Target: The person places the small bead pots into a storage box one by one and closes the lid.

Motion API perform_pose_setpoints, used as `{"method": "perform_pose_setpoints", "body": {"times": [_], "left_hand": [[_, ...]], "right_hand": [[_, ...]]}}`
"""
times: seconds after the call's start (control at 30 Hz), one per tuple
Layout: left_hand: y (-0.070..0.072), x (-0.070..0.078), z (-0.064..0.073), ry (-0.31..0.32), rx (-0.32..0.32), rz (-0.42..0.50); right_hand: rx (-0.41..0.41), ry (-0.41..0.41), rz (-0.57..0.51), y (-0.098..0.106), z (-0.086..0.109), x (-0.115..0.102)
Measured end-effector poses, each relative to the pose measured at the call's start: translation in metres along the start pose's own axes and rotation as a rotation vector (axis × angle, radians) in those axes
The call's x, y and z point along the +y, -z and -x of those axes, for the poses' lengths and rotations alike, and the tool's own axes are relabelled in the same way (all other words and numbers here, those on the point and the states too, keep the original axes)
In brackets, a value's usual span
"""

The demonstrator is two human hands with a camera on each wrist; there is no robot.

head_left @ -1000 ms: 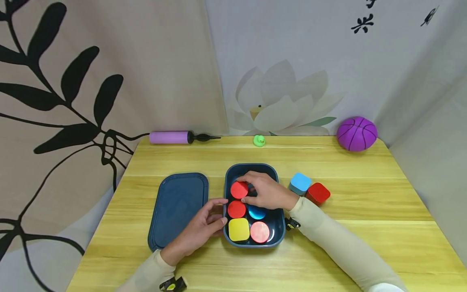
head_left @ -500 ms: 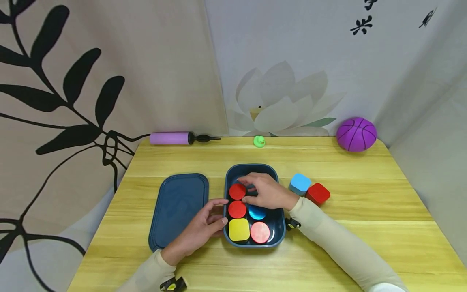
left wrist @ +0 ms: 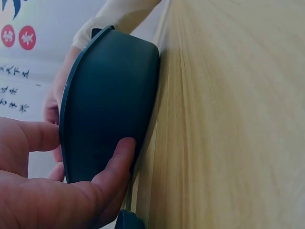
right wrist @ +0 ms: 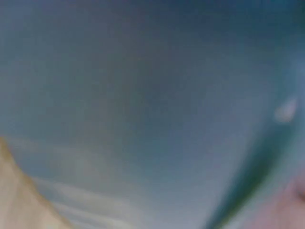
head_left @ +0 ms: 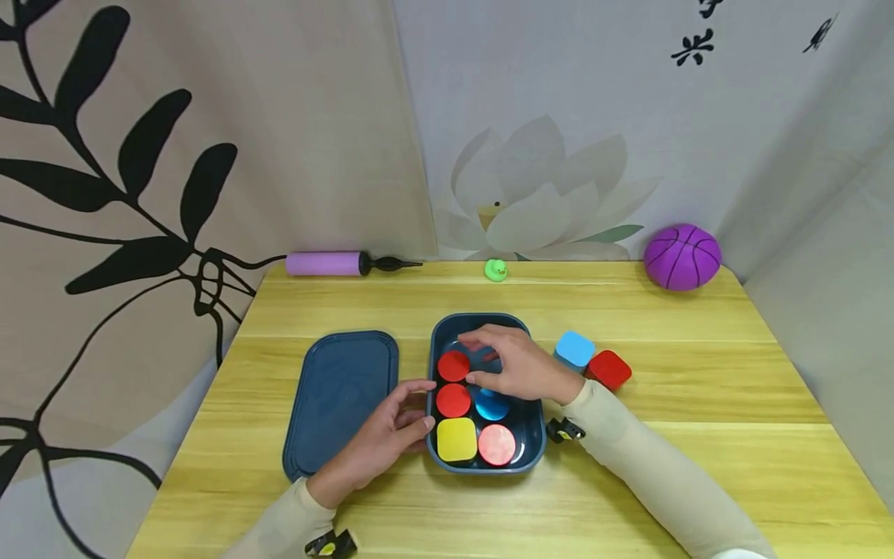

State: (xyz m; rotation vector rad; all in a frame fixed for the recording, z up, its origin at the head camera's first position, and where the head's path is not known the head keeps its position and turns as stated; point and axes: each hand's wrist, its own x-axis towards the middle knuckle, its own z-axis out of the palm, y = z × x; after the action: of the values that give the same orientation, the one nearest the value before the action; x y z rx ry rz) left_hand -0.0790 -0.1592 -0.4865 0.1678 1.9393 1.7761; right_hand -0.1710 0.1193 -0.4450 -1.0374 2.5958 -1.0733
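Note:
A dark blue box stands on the table, holding a yellow square block, a pink round block, a shiny blue round block and two red round blocks, one nearer and one farther. My right hand is over the box, thumb and fingers spread, with nothing between them; its thumb tip is right beside the farther red block. At the box's left side is my left hand, its digits touching the rim and outer wall in the left wrist view. The right wrist view is blurred.
The box's lid lies left of it. To the right sit a light blue block and a red square block. Along the back edge are a purple pump, a green toy duck and a purple ball.
My right hand has let go of the farther red round block, which now sits behind the other red one, and has drawn slightly to the right. The left hand has stayed put.

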Motion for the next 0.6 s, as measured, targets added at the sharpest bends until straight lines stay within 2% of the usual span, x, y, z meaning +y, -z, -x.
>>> {"method": "perform_pose_setpoints", "body": {"times": [0.13,0.6], "left_hand": [[0.0,0.0,0.0,-0.002,0.0,0.005],[-0.002,0.002,0.002,-0.007,0.005,0.022]], "right_hand": [[0.042,-0.027,-0.041,0.01,0.008,0.001],[0.292,-0.052,-0.096,0.045,0.041,0.02]]}}
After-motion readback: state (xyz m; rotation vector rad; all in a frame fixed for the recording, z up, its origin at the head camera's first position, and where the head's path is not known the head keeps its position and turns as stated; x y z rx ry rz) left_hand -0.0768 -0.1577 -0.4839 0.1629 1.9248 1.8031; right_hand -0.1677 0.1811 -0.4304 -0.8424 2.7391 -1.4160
